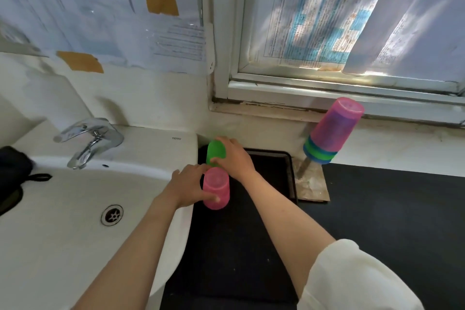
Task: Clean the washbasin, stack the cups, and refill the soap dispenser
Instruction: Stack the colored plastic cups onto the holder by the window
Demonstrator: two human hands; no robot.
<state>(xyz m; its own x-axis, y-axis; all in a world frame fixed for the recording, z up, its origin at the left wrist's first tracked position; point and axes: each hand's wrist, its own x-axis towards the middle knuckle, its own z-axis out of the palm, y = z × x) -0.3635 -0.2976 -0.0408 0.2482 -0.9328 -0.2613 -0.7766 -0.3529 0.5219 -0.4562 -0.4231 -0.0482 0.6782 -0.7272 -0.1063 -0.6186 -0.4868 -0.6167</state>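
Here, your left hand (187, 187) grips the pink cup (216, 192), which stands upside down on the black mat (226, 246) just right of the washbasin (63, 209); your thumb presses the cup's near side while your fingers curl round its left and far side. Just beyond it, touching or nearly so, the green cup (216, 152) also stands inverted, and your right hand (235, 157) grasps it from the right, fingers wrapped over its top and thumb on its near side. Farther right, well apart from both hands, a stack of inverted cups (329, 131) sits tilted on an angled peg (303, 167) fixed to a stained board (312, 186): a pink cup outermost, with green and blue rims showing beneath it. The tap (88, 141) stands at the basin's far edge, left of your hands, and the drain (112, 214) lies nearer you. The basin's far rim carries the mark "TOTO" (176, 138). Printed sheets (181, 43) taped to the wall and window (352, 33) carry text too small to read. A dark object (12, 173) lies at the basin's left edge.
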